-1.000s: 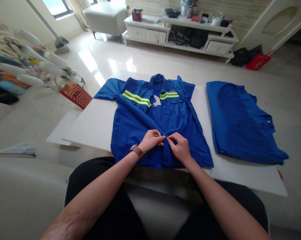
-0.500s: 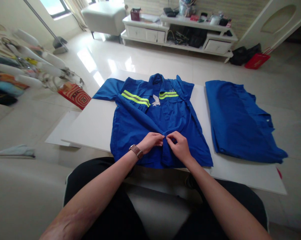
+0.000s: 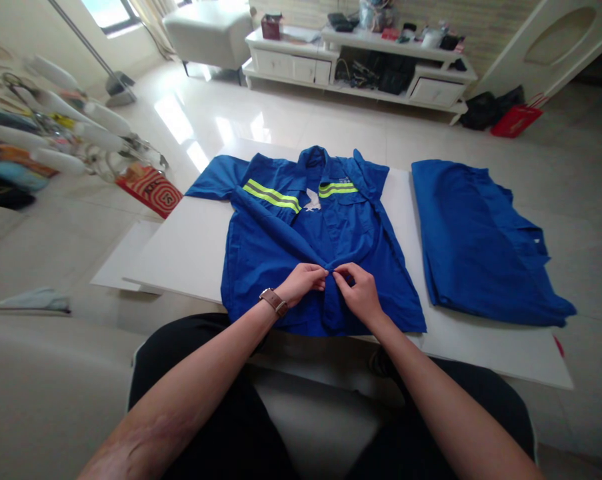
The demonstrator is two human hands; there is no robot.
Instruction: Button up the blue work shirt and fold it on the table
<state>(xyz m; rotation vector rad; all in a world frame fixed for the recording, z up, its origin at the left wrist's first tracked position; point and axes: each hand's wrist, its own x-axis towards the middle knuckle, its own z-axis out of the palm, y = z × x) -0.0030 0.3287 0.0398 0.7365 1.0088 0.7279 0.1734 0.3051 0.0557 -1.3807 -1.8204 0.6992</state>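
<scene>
A blue jacket (image 3: 271, 247) with yellow-green and grey stripes lies spread on a white table, its collar pointing away from me. The collar is open, and a pale patch shows inside it. My left hand (image 3: 305, 283), with a brown-strapped watch on the wrist, pinches the jacket's front edge low on the middle. Right beside it, my right hand (image 3: 357, 288) pinches the same edge, the fingertips of both hands nearly touching. Whatever small part lies between the fingertips is too small to make out.
Folded blue clothing (image 3: 475, 247) lies on the right part of the white table (image 3: 181, 257). A red patterned bag (image 3: 153, 190) stands beyond the table's left side, near a rack with white rollers. Across the floor is a white cabinet (image 3: 281, 65) with items on top.
</scene>
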